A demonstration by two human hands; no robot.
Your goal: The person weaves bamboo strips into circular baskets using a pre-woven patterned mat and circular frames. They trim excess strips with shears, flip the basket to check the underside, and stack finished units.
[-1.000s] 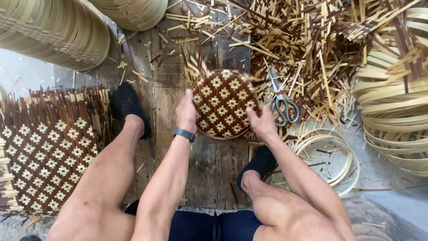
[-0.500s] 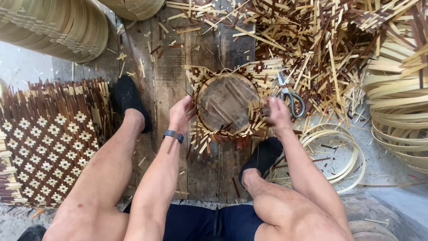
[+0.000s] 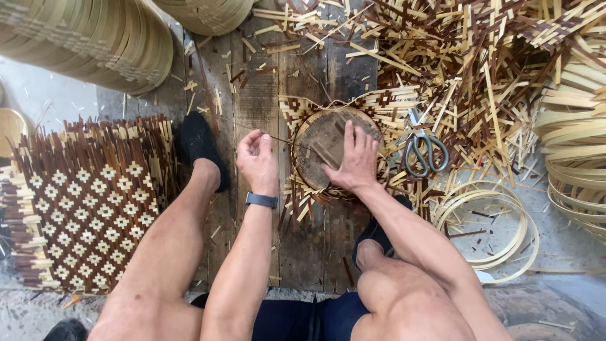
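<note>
There are no packages, labels or signs here. The only screen-like thing is the dark band [image 3: 261, 200] on the left wrist, and its face is hidden.

Worn wooden plank floor [image 3: 259, 101], dark boards running away from the person. On it: woven checkered mat [image 3: 88, 202] at left, scissors [image 3: 424, 151], loose bamboo hoops [image 3: 489, 230], heap of bamboo strip offcuts [image 3: 454, 57], round woven basket piece [image 3: 328, 151] centre.
</note>
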